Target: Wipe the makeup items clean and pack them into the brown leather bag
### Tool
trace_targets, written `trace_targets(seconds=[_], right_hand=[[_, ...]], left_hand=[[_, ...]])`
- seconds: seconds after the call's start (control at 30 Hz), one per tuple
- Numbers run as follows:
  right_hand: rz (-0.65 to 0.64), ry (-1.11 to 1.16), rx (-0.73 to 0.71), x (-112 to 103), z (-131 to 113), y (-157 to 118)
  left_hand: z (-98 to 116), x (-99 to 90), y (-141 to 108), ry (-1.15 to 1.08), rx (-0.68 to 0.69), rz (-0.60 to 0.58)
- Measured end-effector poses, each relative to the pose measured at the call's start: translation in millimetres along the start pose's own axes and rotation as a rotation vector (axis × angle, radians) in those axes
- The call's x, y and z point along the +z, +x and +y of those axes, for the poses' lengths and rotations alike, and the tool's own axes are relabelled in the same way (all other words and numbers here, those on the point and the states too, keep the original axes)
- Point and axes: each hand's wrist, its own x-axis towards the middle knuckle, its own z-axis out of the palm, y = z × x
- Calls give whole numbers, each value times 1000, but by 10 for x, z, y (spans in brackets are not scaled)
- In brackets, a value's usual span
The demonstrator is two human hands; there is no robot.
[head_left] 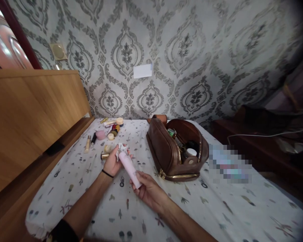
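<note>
A pale pink cylinder-shaped bottle [128, 165] is held tilted above the patterned sheet. The lower end of the bottle sits in my right hand [149, 191], the fingers wrapped round it. At its upper end my left hand [111, 165], with a black band at the wrist, is closed round the bottle and a crumpled white wipe or cloth [122, 147]. Just beyond that hand lie a gold-coloured tube [104, 156] and a small cream-lidded jar [107, 148]. To the right stands an unzipped brown leather toiletry bag [156, 144] with a white-lidded jar [191, 152] among its contents.
Several cosmetics, including a pink round item [100, 135] and a black tube [93, 139], lie at the back left of the sheet [131, 215]. A wooden panel [35, 114] borders the left side. Behind is a patterned wall [151, 43]. A blurred patch [229, 164] covers something on the right.
</note>
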Motion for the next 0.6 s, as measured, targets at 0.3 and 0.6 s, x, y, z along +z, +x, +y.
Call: trace_targets(seconds=[0.3,0.6], right_hand=[[57,-169,-53,83,-48,-49],[72,-475,-206,31,50,-62]], left_hand=[[-33,97,-117,-171,148,-35],[-198,104,-149,-18,215,16]])
